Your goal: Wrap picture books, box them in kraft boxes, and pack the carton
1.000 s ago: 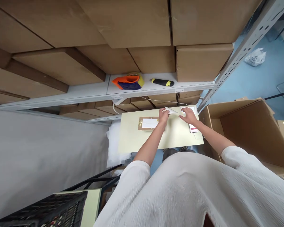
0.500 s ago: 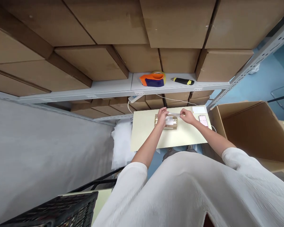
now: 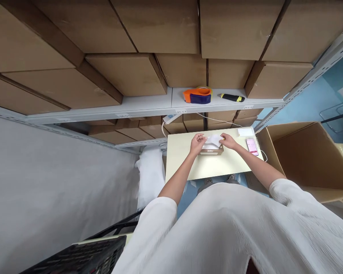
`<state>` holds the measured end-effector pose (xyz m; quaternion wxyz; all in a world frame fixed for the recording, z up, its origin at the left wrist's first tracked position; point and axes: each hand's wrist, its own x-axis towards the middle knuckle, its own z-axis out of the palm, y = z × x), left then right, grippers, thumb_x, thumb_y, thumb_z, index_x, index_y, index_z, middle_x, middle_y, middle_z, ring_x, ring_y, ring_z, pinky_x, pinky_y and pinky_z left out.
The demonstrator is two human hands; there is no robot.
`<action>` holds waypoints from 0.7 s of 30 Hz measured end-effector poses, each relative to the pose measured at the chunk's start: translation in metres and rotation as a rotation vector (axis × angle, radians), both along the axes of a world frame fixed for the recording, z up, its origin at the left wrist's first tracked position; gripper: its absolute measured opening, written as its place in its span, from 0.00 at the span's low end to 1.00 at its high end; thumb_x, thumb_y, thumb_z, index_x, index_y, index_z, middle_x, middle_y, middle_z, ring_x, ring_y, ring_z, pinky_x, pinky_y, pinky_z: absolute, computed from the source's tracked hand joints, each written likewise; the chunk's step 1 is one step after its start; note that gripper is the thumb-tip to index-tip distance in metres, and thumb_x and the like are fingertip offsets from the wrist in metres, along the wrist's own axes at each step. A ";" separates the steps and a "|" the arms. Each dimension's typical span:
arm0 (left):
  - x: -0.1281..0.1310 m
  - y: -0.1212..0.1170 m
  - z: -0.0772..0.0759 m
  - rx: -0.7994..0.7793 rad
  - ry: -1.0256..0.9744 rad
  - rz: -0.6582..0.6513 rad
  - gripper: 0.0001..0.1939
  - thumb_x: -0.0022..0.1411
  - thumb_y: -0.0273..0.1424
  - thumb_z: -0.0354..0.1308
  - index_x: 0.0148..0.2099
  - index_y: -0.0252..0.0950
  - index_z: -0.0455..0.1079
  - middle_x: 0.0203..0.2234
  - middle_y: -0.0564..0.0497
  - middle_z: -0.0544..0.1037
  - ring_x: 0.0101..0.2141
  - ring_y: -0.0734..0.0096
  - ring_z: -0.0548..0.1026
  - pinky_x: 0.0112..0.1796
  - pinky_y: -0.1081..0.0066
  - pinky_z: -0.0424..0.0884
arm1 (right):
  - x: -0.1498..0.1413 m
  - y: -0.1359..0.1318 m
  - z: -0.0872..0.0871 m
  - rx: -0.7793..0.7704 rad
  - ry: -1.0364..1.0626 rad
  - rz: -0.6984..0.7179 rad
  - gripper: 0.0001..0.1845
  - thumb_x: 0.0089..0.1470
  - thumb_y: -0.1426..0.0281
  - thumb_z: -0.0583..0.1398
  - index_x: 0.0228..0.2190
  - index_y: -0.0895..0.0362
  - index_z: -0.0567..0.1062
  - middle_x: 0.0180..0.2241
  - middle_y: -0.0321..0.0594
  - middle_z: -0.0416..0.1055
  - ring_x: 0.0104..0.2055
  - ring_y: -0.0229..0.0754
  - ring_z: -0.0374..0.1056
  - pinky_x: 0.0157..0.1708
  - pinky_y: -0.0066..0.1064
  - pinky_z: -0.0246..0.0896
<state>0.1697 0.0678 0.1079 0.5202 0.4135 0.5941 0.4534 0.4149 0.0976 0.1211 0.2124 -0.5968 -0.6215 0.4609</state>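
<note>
Sheet [image 3: 214, 139] over box [image 3: 210, 151]; phone [image 3: 252, 147] rightward; cutter [image 3: 232, 97] on shelf [image 3: 148, 102].

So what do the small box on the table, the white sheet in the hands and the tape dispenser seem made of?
Small box: probably cardboard, brown with a dull finish and straight edges.
White sheet: likely paper, matte, thin enough to bend, though film is possible.
Tape dispenser: probably moulded plastic, smooth, with bright, even colour.

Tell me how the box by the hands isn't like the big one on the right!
The little box is smaller than the big box. The little box sits on the table; the big box stands beside it. White paper is over the little box; the big box gapes open. Both are brown.
</note>
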 end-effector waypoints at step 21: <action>-0.011 -0.009 -0.036 -0.044 0.224 0.053 0.28 0.56 0.22 0.70 0.59 0.42 0.77 0.40 0.51 0.80 0.35 0.66 0.78 0.51 0.61 0.77 | -0.021 -0.013 -0.023 0.009 -0.122 -0.208 0.24 0.47 0.71 0.63 0.49 0.49 0.72 0.36 0.31 0.72 0.38 0.43 0.73 0.46 0.37 0.71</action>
